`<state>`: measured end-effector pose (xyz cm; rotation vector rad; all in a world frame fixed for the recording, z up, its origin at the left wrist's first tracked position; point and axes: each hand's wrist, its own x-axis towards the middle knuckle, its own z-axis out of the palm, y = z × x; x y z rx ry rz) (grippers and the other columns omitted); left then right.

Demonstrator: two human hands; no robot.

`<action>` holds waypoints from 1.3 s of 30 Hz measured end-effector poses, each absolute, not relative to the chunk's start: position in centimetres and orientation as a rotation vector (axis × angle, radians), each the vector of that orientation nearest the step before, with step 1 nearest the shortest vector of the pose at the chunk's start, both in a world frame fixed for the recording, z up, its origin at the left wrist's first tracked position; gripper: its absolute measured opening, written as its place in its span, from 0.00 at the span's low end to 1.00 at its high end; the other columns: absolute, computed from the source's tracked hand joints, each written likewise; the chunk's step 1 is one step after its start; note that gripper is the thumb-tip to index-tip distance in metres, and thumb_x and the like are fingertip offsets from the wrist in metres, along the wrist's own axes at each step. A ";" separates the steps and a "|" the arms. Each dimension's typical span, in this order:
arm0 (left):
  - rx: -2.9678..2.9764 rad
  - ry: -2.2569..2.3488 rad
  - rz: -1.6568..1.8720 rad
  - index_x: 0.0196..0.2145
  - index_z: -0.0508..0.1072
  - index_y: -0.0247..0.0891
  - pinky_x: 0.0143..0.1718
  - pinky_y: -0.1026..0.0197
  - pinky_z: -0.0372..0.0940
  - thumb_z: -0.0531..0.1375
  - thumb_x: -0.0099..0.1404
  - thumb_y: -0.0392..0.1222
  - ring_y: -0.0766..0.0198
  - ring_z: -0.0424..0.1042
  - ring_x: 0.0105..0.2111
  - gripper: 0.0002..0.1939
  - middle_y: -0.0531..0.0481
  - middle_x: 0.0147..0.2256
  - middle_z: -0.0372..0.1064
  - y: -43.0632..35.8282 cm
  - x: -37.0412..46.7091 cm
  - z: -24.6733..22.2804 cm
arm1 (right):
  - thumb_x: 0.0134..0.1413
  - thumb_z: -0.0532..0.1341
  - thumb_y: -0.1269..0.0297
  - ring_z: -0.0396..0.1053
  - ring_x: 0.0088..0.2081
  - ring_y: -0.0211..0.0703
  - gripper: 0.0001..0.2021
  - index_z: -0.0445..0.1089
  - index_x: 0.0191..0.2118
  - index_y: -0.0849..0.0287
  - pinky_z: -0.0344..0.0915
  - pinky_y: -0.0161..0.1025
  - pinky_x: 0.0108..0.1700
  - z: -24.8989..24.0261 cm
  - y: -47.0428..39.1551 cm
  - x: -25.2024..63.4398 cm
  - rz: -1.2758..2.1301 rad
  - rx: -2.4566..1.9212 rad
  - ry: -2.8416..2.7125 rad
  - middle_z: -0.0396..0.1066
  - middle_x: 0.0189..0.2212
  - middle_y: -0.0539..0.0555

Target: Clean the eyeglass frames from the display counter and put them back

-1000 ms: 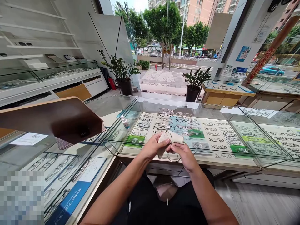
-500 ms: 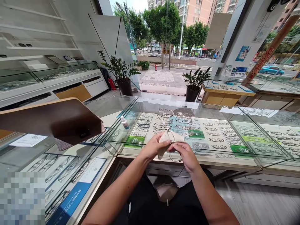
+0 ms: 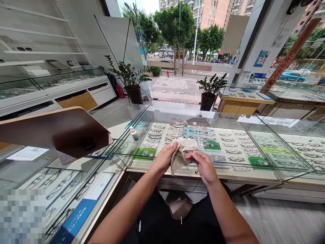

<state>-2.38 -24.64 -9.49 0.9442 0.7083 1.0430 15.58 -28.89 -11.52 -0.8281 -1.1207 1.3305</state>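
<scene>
A beige cloth [image 3: 178, 159] hangs from my left hand [image 3: 164, 158], whose thumb and fingers are closed on it. My right hand [image 3: 205, 166] pinches a thin-framed pair of glasses [image 3: 190, 166] at its middle. One round lens lies against the cloth's upper right part, and the other lens and a dark temple tip hang below my right fingers. Both hands are above the front edge of the glass display case [image 3: 203, 173]. The fingertips of the two hands are slightly apart.
On the glass to the left stands a small white spray bottle [image 3: 134, 134]. Rows of glasses [image 3: 226, 139] and green cards [image 3: 144, 153] lie inside the case. A dark brown panel [image 3: 56, 132] juts in at left.
My hands have moved a little apart. The cloth has opened out and hangs lower from my left hand, and more of the upper lens shows.
</scene>
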 end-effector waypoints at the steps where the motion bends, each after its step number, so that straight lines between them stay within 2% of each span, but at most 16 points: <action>1: 0.950 0.722 1.060 0.38 0.78 0.35 0.34 0.61 0.68 0.71 0.60 0.65 0.59 0.77 0.30 0.28 0.48 0.27 0.76 -24.7 -2.6 -9.6 | 0.65 0.66 0.53 0.72 0.43 0.51 0.13 0.84 0.36 0.53 0.67 0.46 0.50 -11.2 -28.9 15.9 1.276 -0.822 -1.118 0.79 0.37 0.56; 4: 0.990 0.748 1.034 0.39 0.80 0.34 0.38 0.62 0.68 0.70 0.62 0.65 0.58 0.77 0.34 0.28 0.47 0.30 0.78 -25.1 -3.0 -9.9 | 0.65 0.66 0.54 0.70 0.54 0.55 0.12 0.84 0.37 0.52 0.63 0.49 0.61 -10.2 -28.7 16.6 1.111 -0.804 -1.141 0.76 0.45 0.57; 6: 1.017 0.744 0.981 0.41 0.80 0.34 0.39 0.62 0.69 0.70 0.62 0.64 0.60 0.77 0.34 0.27 0.46 0.33 0.79 -25.8 -2.9 -9.9 | 0.65 0.66 0.54 0.67 0.60 0.56 0.11 0.85 0.37 0.51 0.61 0.50 0.64 -9.7 -28.5 16.5 1.071 -0.807 -1.151 0.73 0.50 0.58; 8: 1.029 0.722 0.934 0.43 0.80 0.35 0.39 0.63 0.68 0.70 0.62 0.63 0.61 0.76 0.34 0.27 0.46 0.34 0.79 -26.6 -2.6 -9.6 | 0.64 0.67 0.53 0.66 0.61 0.56 0.11 0.85 0.36 0.51 0.60 0.49 0.64 -9.4 -28.2 16.0 1.092 -0.804 -1.145 0.72 0.51 0.57; 11: 1.028 0.680 0.898 0.43 0.79 0.37 0.37 0.64 0.68 0.72 0.62 0.61 0.62 0.74 0.34 0.25 0.46 0.36 0.78 -27.5 -2.0 -9.0 | 0.62 0.69 0.52 0.68 0.56 0.54 0.11 0.85 0.37 0.51 0.63 0.47 0.61 -9.5 -28.0 14.8 1.185 -0.780 -1.095 0.72 0.46 0.56; 16: 1.069 0.635 0.939 0.42 0.78 0.37 0.38 0.63 0.68 0.76 0.58 0.55 0.62 0.73 0.34 0.23 0.46 0.37 0.76 -28.0 -1.1 -8.8 | 0.59 0.71 0.50 0.69 0.43 0.47 0.13 0.84 0.37 0.54 0.68 0.42 0.47 -10.1 -28.2 13.2 1.277 -0.754 -0.931 0.73 0.40 0.54; 20: 1.056 0.682 1.038 0.42 0.76 0.37 0.30 0.66 0.64 0.74 0.60 0.57 0.68 0.67 0.26 0.24 0.51 0.30 0.72 -28.1 -0.1 -9.7 | 0.60 0.70 0.49 0.69 0.45 0.48 0.13 0.84 0.38 0.53 0.67 0.43 0.51 -10.5 -28.6 12.4 1.192 -0.781 -0.963 0.73 0.41 0.55; 24: 1.058 0.731 1.155 0.40 0.76 0.36 0.31 0.67 0.64 0.70 0.63 0.62 0.69 0.66 0.27 0.24 0.53 0.29 0.70 -27.9 0.2 -10.2 | 0.62 0.69 0.50 0.69 0.44 0.49 0.12 0.84 0.37 0.52 0.67 0.44 0.51 -10.5 -28.9 12.5 1.126 -0.797 -1.034 0.72 0.39 0.55; 28: 1.075 0.721 1.052 0.35 0.75 0.35 0.30 0.67 0.63 0.69 0.63 0.64 0.69 0.65 0.26 0.26 0.52 0.28 0.69 -27.5 -0.6 -10.1 | 0.61 0.70 0.53 0.69 0.43 0.48 0.10 0.82 0.34 0.53 0.67 0.43 0.50 -10.4 -28.7 13.1 1.098 -0.784 -1.016 0.72 0.37 0.53; 31: 1.053 0.659 0.991 0.40 0.77 0.35 0.35 0.65 0.66 0.74 0.59 0.59 0.66 0.69 0.30 0.25 0.50 0.32 0.72 -27.7 -0.7 -10.0 | 0.57 0.72 0.54 0.71 0.44 0.47 0.10 0.78 0.34 0.53 0.69 0.44 0.49 -10.5 -28.6 13.2 1.171 -0.781 -0.911 0.75 0.38 0.53; 34: 1.045 0.661 1.041 0.47 0.76 0.37 0.33 0.65 0.66 0.74 0.59 0.57 0.67 0.68 0.29 0.27 0.51 0.33 0.72 -27.9 -0.2 -10.2 | 0.56 0.73 0.54 0.74 0.46 0.48 0.11 0.75 0.35 0.52 0.70 0.43 0.50 -10.6 -28.7 12.7 1.209 -0.774 -0.860 0.78 0.40 0.53; 36: 1.071 0.692 1.085 0.47 0.76 0.37 0.32 0.65 0.65 0.72 0.62 0.59 0.69 0.65 0.26 0.26 0.54 0.29 0.69 -28.0 0.1 -10.3 | 0.56 0.73 0.53 0.75 0.48 0.48 0.11 0.74 0.34 0.51 0.70 0.43 0.51 -10.6 -28.9 12.4 1.205 -0.752 -0.867 0.78 0.39 0.53; 39: 1.153 0.760 1.132 0.42 0.76 0.37 0.32 0.65 0.65 0.68 0.64 0.64 0.68 0.64 0.26 0.25 0.54 0.27 0.67 -27.8 -0.2 -10.3 | 0.55 0.75 0.54 0.76 0.47 0.47 0.11 0.75 0.34 0.51 0.71 0.42 0.52 -10.6 -29.1 12.3 1.211 -0.712 -0.874 0.76 0.36 0.52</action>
